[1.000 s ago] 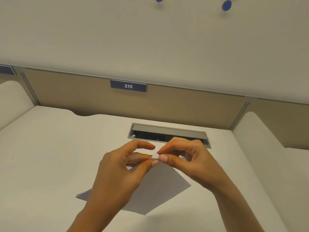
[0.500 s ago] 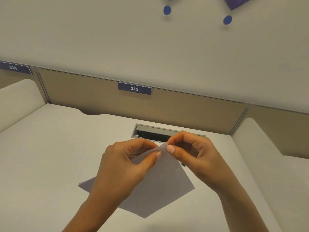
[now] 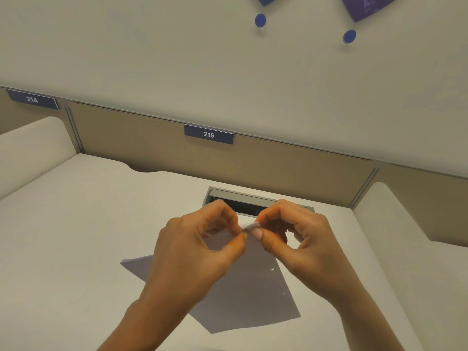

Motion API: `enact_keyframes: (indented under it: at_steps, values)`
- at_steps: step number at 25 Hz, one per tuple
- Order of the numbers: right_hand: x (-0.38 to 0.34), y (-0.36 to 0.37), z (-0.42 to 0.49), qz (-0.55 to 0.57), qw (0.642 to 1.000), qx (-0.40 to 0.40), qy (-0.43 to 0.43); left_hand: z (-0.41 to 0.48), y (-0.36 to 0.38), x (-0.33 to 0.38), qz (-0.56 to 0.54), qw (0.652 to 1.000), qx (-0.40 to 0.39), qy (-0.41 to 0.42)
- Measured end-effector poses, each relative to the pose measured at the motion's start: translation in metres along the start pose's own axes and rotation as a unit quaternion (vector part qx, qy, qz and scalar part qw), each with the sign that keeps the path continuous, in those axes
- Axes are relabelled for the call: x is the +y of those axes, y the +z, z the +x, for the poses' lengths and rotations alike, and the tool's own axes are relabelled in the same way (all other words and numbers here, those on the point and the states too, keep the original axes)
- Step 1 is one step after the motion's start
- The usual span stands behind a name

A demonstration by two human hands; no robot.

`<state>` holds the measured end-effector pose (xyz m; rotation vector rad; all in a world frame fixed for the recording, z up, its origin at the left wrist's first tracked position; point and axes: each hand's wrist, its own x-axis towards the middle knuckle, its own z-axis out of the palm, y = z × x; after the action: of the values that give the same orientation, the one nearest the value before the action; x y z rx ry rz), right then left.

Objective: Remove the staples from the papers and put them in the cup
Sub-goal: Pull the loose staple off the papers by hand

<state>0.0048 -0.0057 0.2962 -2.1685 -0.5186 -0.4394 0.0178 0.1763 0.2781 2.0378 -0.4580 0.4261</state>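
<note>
Closer together now, left hand (image 3: 195, 252) and right hand (image 3: 301, 236) pinch the corner of the papers (image 3: 248, 295). Curled fingers (image 3: 266, 243) bend it to free the staple, I think.

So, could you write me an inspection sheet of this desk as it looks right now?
Surface: pale desk, papers lying on it.
Job's things: papers, top corner lifted; staples too small to tell; cup not in view.
Clutter: nothing seen.
Hands: left hand and right hand pinch the papers' raised corner between thumb and fingers.
Cables: nothing seen; open hatch in the desk, dark inside.
Surroundings: partition with label 215 and label 214; blue pins on the wall above.
</note>
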Motion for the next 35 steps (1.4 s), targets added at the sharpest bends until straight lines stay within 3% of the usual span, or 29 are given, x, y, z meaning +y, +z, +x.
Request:
enact_keyframes:
  at_steps: [11, 13, 17, 20, 30, 35]
  values:
    - [0.003, 0.009, -0.014, -0.106, 0.987, 0.077, -0.098, -0.006, -0.005, 0.005, 0.015, 1.0, 0.009, 0.021]
    - [0.002, 0.006, -0.019, -0.081, 0.988, 0.072, -0.111, -0.009, -0.008, 0.004, 0.008, 0.999, 0.008, 0.047]
    - [-0.006, -0.012, -0.02, 0.088, 0.992, 0.0, -0.085, -0.008, -0.016, 0.005, -0.014, 0.994, 0.0, 0.113]
    - [-0.01, -0.019, -0.012, 0.1, 0.99, -0.044, -0.09, -0.005, -0.019, 0.005, -0.042, 0.989, -0.038, 0.135]
    - [-0.024, -0.029, 0.005, -0.03, 0.977, -0.118, -0.176, -0.002, -0.026, 0.008, -0.173, 0.975, -0.139, -0.026]
    - [-0.029, -0.028, 0.009, -0.152, 0.953, -0.131, -0.229, 0.002, -0.029, 0.005, -0.207, 0.963, -0.166, -0.056]
